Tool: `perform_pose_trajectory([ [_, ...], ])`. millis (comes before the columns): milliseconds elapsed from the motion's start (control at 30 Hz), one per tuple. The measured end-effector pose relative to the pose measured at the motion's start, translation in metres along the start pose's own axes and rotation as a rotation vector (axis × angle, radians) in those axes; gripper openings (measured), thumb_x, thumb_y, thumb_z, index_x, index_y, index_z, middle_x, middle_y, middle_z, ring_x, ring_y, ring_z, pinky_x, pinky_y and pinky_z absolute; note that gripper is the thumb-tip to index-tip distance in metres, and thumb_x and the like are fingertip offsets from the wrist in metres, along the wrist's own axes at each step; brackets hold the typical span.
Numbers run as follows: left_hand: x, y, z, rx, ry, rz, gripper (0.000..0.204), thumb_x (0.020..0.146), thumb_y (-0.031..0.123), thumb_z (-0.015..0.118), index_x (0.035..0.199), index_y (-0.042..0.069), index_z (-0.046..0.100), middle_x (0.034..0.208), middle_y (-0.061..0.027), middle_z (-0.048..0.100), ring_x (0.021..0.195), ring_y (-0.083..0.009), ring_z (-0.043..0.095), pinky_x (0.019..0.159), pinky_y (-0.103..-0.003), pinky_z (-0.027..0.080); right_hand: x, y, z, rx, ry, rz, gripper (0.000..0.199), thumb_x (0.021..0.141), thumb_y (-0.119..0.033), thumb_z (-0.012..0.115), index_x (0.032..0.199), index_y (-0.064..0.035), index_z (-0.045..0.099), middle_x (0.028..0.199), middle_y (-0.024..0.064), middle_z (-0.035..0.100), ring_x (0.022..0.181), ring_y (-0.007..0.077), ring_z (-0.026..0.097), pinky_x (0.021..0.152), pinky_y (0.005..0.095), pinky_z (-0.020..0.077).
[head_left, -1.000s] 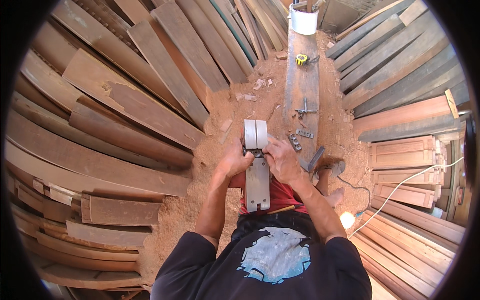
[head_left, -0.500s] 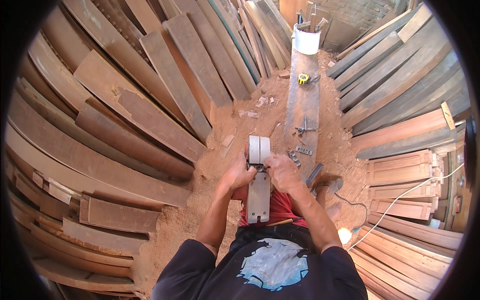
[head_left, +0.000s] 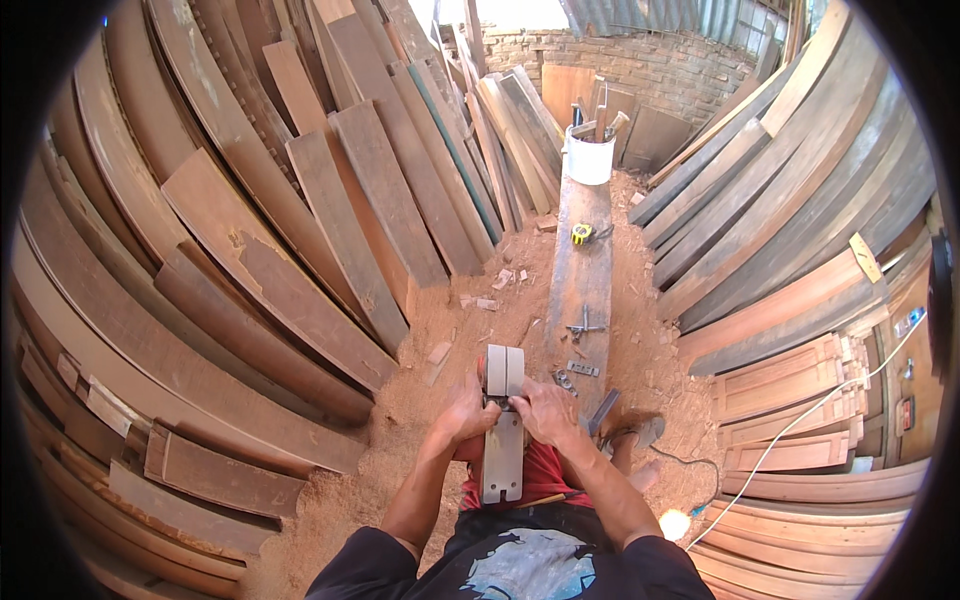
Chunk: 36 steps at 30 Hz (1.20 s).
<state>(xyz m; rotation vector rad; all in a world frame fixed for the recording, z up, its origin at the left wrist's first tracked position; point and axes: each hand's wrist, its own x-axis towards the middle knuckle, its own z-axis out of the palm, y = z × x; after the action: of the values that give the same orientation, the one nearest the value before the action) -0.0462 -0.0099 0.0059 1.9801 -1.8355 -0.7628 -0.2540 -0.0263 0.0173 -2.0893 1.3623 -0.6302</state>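
Note:
An electric planer (head_left: pixel 502 462) rests upside down over my lap, its grey metal sole plates facing up. My left hand (head_left: pixel 462 412) is closed around its left side, with the thumb at the gap between the two plates. From the other side my right hand (head_left: pixel 546 410) grips it, fingers pressed at the same gap. What lies under those fingertips is too small to make out. On the plank ahead are a T-shaped metal tool (head_left: pixel 585 327), a slotted metal piece (head_left: pixel 583 369) and small metal parts (head_left: pixel 564 381).
The plank (head_left: pixel 582 285) also bears a yellow tape measure (head_left: pixel 581 234) and a white bucket of tools (head_left: pixel 589 160). Leaning boards (head_left: pixel 390 185) line the left, more timber (head_left: pixel 770 200) the right. A pencil (head_left: pixel 552 499) lies on my lap; a white cable (head_left: pixel 770 425) hangs at right.
My view has tilted upward, so the brick wall at the back shows more and everything sits lower in the picture. Both hands stay at the planer's middle gap, with only slight finger movement.

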Motion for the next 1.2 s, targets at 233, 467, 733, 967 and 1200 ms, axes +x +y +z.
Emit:
perform_pose_trajectory([
  [233, 0.007, -0.010, 0.006, -0.077, -0.029, 0.045, 0.073, 0.085, 0.030, 0.068, 0.134, -0.021, 0.049, 0.118, -0.0455, 0.066, 0.111, -0.0590, 0.067, 0.097, -0.060, 0.055, -0.007, -0.007, 0.009, 0.023, 0.093, 0.036, 0.029, 0.099, -0.033, 0.070, 0.111, -0.0069, 0.070, 0.092, 0.0202, 0.075, 0.091, 0.0434, 0.072, 0.079, 0.0540, 0.0562],
  [467, 0.009, 0.003, 0.002, -0.010, -0.111, -0.047, 0.070, 0.085, 0.026, 0.066, 0.137, -0.017, 0.047, 0.122, -0.0420, 0.067, 0.118, -0.0555, 0.066, 0.102, -0.055, 0.054, -0.016, 0.004, 0.000, 0.053, 0.157, -0.196, 0.020, 0.096, -0.016, 0.070, 0.112, -0.0044, 0.065, 0.091, 0.0222, 0.069, 0.092, 0.0451, 0.070, 0.083, 0.0547, 0.0546],
  [733, 0.003, -0.009, 0.011, -0.076, -0.103, -0.088, 0.075, 0.084, 0.035, 0.065, 0.133, -0.020, 0.050, 0.114, -0.0442, 0.069, 0.110, -0.0578, 0.069, 0.100, -0.059, 0.055, -0.018, -0.007, 0.009, -0.006, 0.065, -0.103, 0.017, 0.097, -0.016, 0.066, 0.108, -0.0030, 0.061, 0.090, 0.0246, 0.069, 0.091, 0.0470, 0.069, 0.082, 0.0570, 0.0537],
  [967, 0.002, 0.005, -0.006, -0.001, -0.161, -0.095, 0.076, 0.082, 0.033, 0.064, 0.131, -0.023, 0.049, 0.115, -0.0450, 0.068, 0.113, -0.0566, 0.069, 0.101, -0.057, 0.055, -0.007, -0.020, -0.003, -0.121, -0.109, 0.108, 0.029, 0.101, -0.030, 0.065, 0.112, -0.0029, 0.067, 0.095, 0.0257, 0.072, 0.095, 0.0475, 0.071, 0.085, 0.0554, 0.0566],
  [1200, 0.011, -0.032, 0.029, -0.160, -0.039, 0.007, 0.077, 0.084, 0.030, 0.065, 0.137, -0.023, 0.046, 0.121, -0.0461, 0.066, 0.117, -0.0571, 0.067, 0.104, -0.056, 0.054, -0.015, -0.007, 0.003, -0.009, 0.070, -0.121, 0.028, 0.101, -0.028, 0.066, 0.121, -0.0080, 0.069, 0.100, 0.0240, 0.075, 0.099, 0.0458, 0.073, 0.088, 0.0552, 0.0577],
])
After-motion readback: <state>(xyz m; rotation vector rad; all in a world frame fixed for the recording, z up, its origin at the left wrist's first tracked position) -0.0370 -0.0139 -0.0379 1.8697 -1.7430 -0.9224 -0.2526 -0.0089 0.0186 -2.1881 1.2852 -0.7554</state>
